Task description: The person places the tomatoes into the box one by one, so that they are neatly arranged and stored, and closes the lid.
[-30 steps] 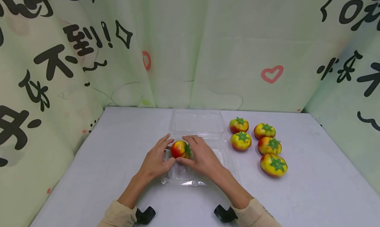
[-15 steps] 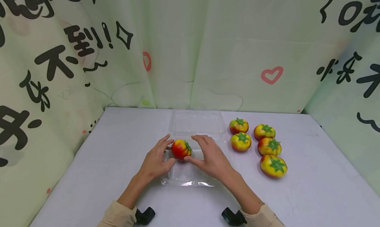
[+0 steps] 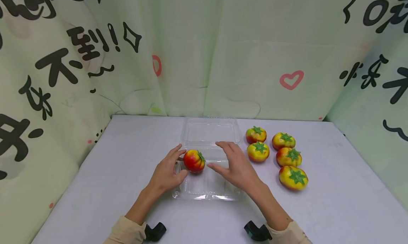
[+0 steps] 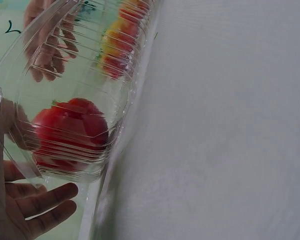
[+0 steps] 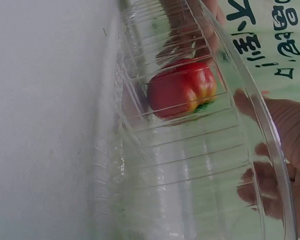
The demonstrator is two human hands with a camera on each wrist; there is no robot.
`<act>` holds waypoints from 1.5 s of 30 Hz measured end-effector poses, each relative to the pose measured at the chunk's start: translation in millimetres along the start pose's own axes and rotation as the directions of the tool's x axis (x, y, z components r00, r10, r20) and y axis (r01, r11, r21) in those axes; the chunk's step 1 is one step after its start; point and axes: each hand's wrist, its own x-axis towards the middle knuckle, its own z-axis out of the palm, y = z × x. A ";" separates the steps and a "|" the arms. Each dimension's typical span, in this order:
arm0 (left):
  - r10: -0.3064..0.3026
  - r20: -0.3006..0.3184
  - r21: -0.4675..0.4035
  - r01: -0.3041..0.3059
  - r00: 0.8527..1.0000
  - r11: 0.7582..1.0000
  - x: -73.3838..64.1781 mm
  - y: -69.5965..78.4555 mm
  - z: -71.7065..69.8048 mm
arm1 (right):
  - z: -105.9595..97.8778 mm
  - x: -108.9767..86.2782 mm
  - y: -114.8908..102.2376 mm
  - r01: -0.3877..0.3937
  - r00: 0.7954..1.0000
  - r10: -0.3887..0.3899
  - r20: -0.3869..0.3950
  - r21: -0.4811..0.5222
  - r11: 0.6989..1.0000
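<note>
A red-and-yellow tomato (image 3: 194, 161) with a green leafy top lies in the left part of a clear plastic clamshell box (image 3: 207, 191), whose lid (image 3: 210, 131) is folded back. My left hand (image 3: 167, 171) is at the box's left side, thumb and fingers spread around the tomato's left. In the left wrist view, its lower fingers (image 4: 50, 206) extend outside the clear wall. My right hand (image 3: 237, 166) hovers over the right half of the box, fingers apart and nothing between them. Through the plastic in the right wrist view, the tomato (image 5: 182, 90) sits apart from the right hand.
Several more tomatoes stand in two columns right of the box, the nearest tomato (image 3: 293, 178) at the front. They rest on a white-covered table (image 3: 338, 201). Behind and at both sides hangs a pale green printed curtain (image 3: 248, 60).
My right hand has let go of the tomato and drawn back to the right. The tomato has tipped slightly, showing more red. My left hand stays in place.
</note>
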 end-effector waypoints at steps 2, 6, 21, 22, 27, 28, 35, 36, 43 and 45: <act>-0.002 0.001 -0.003 0.002 1.000 1.000 0.1 -0.1 -0.1 | -2.9 0.3 1.1 -0.010 1.000 0.010 -0.005 -0.005 1.000; -0.004 -0.002 -0.004 0.004 1.000 1.000 0.1 -0.3 -0.2 | -9.1 0.8 3.6 -0.036 0.999 0.036 -0.013 -0.007 0.999; 0.005 -0.029 -0.003 -0.005 1.000 1.000 -0.5 0.2 0.4 | -27.0 0.6 19.0 -0.087 0.995 0.088 -0.046 0.011 0.996; 0.005 -0.030 -0.002 -0.005 1.000 1.000 -0.5 0.1 0.4 | -28.0 0.2 20.2 -0.089 0.995 0.089 -0.048 0.011 0.996; 0.003 -0.031 -0.003 -0.003 0.999 1.000 -0.7 0.1 0.1 | -33.1 -1.8 29.2 -0.103 0.993 0.103 -0.056 0.001 0.995; 0.003 -0.031 -0.004 -0.003 1.000 1.000 -0.6 0.2 0.1 | -34.3 -2.4 31.4 -0.107 0.993 0.107 -0.057 -0.001 0.994; 0.005 -0.035 -0.005 -0.006 0.999 1.000 -0.3 -0.2 0.7 | -42.3 -5.9 46.9 -0.122 0.991 0.120 -0.068 -0.026 0.992; 0.006 -0.035 -0.006 -0.006 0.999 1.000 -0.3 -0.3 0.8 | -43.2 -6.2 48.8 -0.125 0.990 0.122 -0.070 -0.029 0.992; 0.007 -0.035 -0.008 -0.007 0.999 1.000 -0.3 0.2 0.7 | -44.9 -6.7 62.2 -0.151 0.984 0.148 -0.096 -0.028 0.988; 0.007 -0.035 -0.007 -0.007 0.999 1.000 -0.2 0.2 0.8 | -44.7 -7.0 65.5 -0.167 0.982 0.164 -0.098 -0.025 0.986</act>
